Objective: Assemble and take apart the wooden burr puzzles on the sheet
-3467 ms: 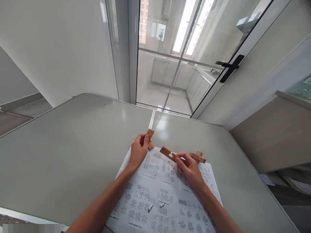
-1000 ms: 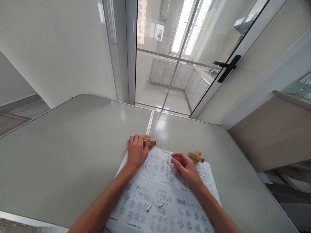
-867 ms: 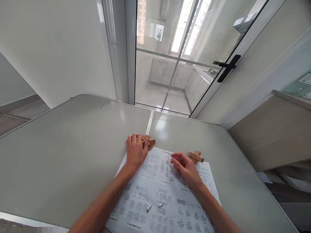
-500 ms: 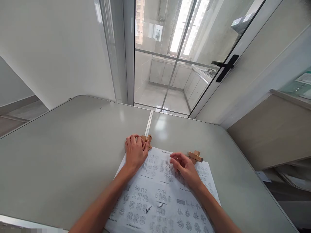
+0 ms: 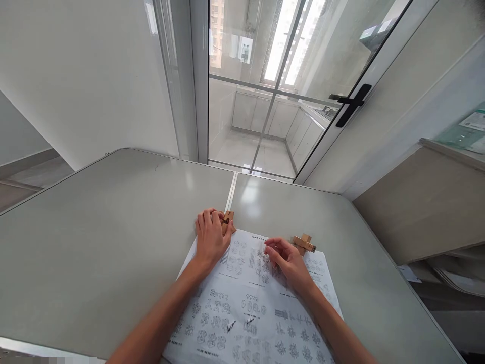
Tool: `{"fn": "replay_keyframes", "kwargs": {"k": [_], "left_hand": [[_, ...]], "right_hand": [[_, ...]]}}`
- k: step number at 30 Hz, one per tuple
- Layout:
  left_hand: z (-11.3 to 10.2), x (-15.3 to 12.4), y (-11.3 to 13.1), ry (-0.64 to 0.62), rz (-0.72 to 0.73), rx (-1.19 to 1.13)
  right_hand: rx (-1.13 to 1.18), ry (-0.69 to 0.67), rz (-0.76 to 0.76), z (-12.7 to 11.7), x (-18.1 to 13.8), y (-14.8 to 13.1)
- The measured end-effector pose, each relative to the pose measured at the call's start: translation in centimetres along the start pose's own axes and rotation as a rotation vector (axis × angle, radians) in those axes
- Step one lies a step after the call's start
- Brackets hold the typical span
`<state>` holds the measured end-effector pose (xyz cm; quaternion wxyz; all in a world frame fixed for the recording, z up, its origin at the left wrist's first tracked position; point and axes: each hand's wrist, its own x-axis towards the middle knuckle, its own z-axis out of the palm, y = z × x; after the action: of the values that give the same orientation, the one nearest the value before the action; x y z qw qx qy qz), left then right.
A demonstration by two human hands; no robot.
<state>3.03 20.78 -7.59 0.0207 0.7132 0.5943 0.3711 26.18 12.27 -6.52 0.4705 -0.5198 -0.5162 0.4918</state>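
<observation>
At the sheet's top left corner, my left hand (image 5: 212, 232) has its fingers curled over several notched wooden puzzle pieces (image 5: 228, 220), thumb against their near side. Part of these pieces is hidden beneath my fingers. My right hand (image 5: 287, 259) rests over the printed sheet, loosely bent, with a gap between thumb and forefinger and nothing visible in it. Just beyond its knuckles lies a cross-shaped group of wooden pieces (image 5: 304, 243), at the sheet's top right corner. Line drawings of puzzle shapes cover the creased paper sheet (image 5: 257, 290) under both forearms.
The grey table (image 5: 125, 242) has a pale seam (image 5: 231, 191) running away from me. Behind it stand a white wall (image 5: 94, 76) and a glass door (image 5: 261, 116) with a black handle (image 5: 352, 105). To the right is a wooden shelf unit (image 5: 413, 202).
A notched wooden piece at my left hand has turned, so its cut-out now shows more plainly. My right hand stays nearly where it was.
</observation>
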Motion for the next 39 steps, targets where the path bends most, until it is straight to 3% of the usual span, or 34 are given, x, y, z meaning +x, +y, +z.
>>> {"fn": "replay_keyframes", "kwargs": {"k": [5, 10, 17, 27, 39], "left_hand": [[-0.5, -0.1, 0.7, 0.010, 0.079, -0.046], [-1.2, -0.4, 1.7, -0.042, 0.193, -0.150], [-1.0, -0.8, 2.1, -0.106, 0.288, -0.205], [-0.9, -0.8, 2.1, -0.107, 0.286, -0.224], [-0.6, -0.8, 2.0, -0.138, 0.267, -0.235]], "right_hand": [[0.086, 0.023, 0.025, 0.0, 0.0, -0.5], [0.430, 0.044, 0.134, -0.7, 0.5, -0.4], [0.797, -0.048, 0.245, -1.6, 1.2, 0.3], [0.947, 0.061, 0.162, -2.5, 1.0, 1.0], [0.793, 0.096, 0.153, -2.2, 1.4, 0.6]]}}
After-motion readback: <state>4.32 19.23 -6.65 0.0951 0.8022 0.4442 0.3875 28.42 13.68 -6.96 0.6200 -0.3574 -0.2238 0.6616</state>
